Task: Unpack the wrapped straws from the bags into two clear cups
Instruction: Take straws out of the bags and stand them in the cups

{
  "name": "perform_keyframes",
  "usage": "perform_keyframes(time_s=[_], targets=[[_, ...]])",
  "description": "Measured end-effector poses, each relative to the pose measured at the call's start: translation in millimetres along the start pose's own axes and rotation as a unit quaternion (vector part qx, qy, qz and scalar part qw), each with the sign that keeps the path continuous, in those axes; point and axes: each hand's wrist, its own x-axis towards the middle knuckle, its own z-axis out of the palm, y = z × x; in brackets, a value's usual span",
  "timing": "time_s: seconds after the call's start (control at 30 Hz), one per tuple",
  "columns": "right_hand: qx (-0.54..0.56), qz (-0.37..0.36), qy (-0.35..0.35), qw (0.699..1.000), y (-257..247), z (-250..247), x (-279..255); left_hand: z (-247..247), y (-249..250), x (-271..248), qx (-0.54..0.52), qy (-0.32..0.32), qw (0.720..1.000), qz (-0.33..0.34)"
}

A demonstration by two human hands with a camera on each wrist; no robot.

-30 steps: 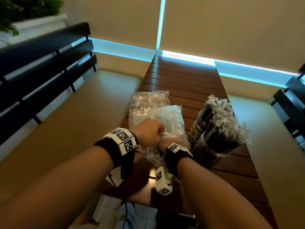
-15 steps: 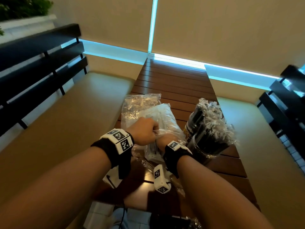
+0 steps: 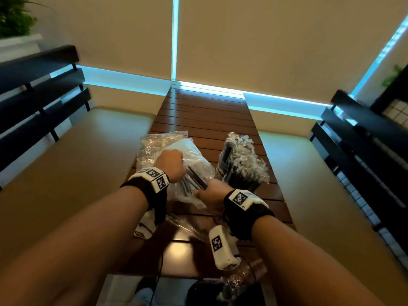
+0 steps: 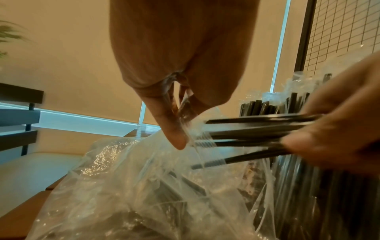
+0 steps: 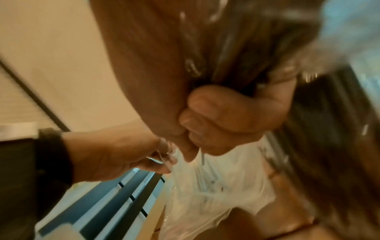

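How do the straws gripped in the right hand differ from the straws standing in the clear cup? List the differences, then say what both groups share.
The straws in the right hand lie roughly level, half out of the bag; the straws in the clear cup stand nearly upright. The hand's straws are a small bunch; the cup's straws are a dense mass. The right hand grips its bunch; nothing touches the cup's straws. Both groups are black, in clear wrappers.

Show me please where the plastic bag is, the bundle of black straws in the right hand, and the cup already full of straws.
plastic bag point(image 4: 115, 186), left wrist view, crinkled side.
black straws point(image 4: 257, 121), left wrist view, the shafts.
cup point(image 3: 240, 166), head view, the packed straws in it.
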Motion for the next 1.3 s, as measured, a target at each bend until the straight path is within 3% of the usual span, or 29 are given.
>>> perform_keyframes(time_s=[0.17,0.3,0.37,0.43,0.5,0.53,0.63,0.77,0.87,1.03,1.1,1.17,1.3], targets=[[-0.096,-0.044,0.003,0.994,26,-49,-58,-4,14,-4,0.027,-0.037,0.998,-0.032],[-0.08,-0.076,0.036,0.993,39,-80,-84,-5,20,-12,0.072,-0.084,0.994,-0.026],[-0.039,-0.099,0.104,0.989,44,-88,-89,-10,29,-19,0.073,-0.12,0.99,-0.015],[-0.012,-0.108,0.193,0.975,47,-88,-88,-25,41,-30,0.039,-0.139,0.989,0.036],[0.007,-0.116,0.248,0.962,44,-80,-87,-51,61,-45,-0.106,-0.129,0.982,0.092],[0.015,-0.124,0.266,0.956,42,-75,-86,-66,73,-53,-0.2,-0.133,0.964,0.117],[0.061,-0.143,0.326,0.933,30,-65,-82,-105,110,-72,-0.456,-0.156,0.865,0.142],[0.134,-0.181,0.35,0.909,5,-58,-71,-127,145,-71,-0.649,-0.056,0.757,0.05],[0.169,-0.206,0.346,0.9,-3,-59,-66,-140,165,-68,-0.644,0.036,0.763,0.048],[0.161,-0.167,0.219,0.948,11,-74,-66,-166,185,-72,-0.614,0.086,0.766,0.172],[0.273,-0.164,0.169,0.933,14,-82,-69,-168,191,-71,-0.592,0.1,0.768,0.224],[0.344,-0.17,0.157,0.91,13,-93,-72,-161,196,-71,-0.544,0.117,0.791,0.255],[0.357,-0.211,0.135,0.9,16,-105,-75,-139,201,-69,-0.483,0.139,0.826,0.256]])
